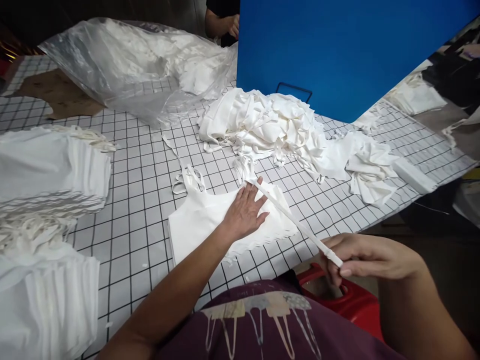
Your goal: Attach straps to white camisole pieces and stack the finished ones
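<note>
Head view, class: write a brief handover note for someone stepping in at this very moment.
Left hand: open, palm flat on the small stack of white fabric pieces on the grid table.
Right hand: pinching the end of a white strap, pulled taut from the stack past the table edge.
Loose heap of white pieces lies behind the stack; neat stacks at far left; a clear bag of fabric at the back.
Done: some pieces stacked. Left: the heap looks unsorted.
</note>
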The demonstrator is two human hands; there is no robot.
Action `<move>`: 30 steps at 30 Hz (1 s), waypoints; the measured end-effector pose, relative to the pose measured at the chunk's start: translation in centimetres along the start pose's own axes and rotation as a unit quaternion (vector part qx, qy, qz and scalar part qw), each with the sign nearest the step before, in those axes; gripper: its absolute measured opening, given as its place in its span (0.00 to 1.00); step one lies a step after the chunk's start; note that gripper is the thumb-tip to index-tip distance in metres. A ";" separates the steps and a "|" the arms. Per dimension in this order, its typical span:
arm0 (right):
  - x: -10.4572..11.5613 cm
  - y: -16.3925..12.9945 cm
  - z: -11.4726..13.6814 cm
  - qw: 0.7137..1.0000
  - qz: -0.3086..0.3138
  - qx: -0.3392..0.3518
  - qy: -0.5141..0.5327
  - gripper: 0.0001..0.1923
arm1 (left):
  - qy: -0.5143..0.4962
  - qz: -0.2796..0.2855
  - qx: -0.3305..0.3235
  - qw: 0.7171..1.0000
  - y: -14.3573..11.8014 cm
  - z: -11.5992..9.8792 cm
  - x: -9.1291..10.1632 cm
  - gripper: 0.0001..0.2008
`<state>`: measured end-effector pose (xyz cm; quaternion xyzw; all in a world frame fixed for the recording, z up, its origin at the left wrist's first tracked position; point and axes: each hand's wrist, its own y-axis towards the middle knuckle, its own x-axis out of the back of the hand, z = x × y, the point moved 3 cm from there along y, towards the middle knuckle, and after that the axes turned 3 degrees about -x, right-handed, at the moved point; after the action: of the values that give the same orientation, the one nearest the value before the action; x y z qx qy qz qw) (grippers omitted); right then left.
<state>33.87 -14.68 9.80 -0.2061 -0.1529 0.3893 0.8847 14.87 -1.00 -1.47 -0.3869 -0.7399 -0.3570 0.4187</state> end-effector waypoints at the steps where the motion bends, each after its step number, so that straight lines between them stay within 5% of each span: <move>1: 0.1 -0.6 -0.1 1.000 -0.009 0.006 -0.006 0.14 | 0.001 0.002 0.000 1.000 0.0 0.0 0.0 0.23; 4: 1.1 -1.1 -0.4 0.994 0.000 0.096 -0.050 0.14 | 0.003 0.003 0.008 1.000 0.0 0.0 -0.1 0.22; 7: 3.9 -0.5 0.6 0.958 -0.037 0.273 -0.082 0.13 | 0.002 -0.005 0.015 1.000 0.1 0.2 -0.4 0.23; 10: 8.6 1.0 2.8 0.900 -0.234 0.365 -0.052 0.13 | -0.014 -0.010 0.014 1.000 0.2 0.3 -0.4 0.25; 12: 11.7 2.5 4.3 0.857 -0.376 0.353 0.012 0.12 | -0.038 -0.008 0.003 0.999 0.3 0.4 -0.1 0.25; 14: 13.6 4.7 5.1 0.830 -0.452 0.320 0.062 0.10 | -0.072 -0.012 0.006 0.997 0.2 0.5 0.7 0.24; 17: 13.7 8.9 3.9 0.861 -0.431 0.256 0.088 0.09 | -0.110 -0.054 0.062 0.991 -0.2 1.1 2.0 0.17; 21: 10.4 13.4 -1.3 0.921 -0.334 0.137 0.149 0.14 | -0.064 -0.085 0.141 0.984 -0.8 1.8 2.8 0.11; 24: 8.4 14.6 -3.7 0.929 -0.318 0.104 0.159 0.15 | -0.059 -0.098 0.170 0.979 -0.8 2.1 2.5 0.12; 30: 8.1 15.1 -4.2 0.930 -0.316 0.113 0.148 0.12 | -0.153 -0.133 0.203 0.958 -0.5 2.3 2.1 0.05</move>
<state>31.53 -0.42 -0.26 -0.1012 -0.0321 0.0697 0.9919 12.93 1.32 -0.60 -0.2415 -0.8968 -0.1883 0.3193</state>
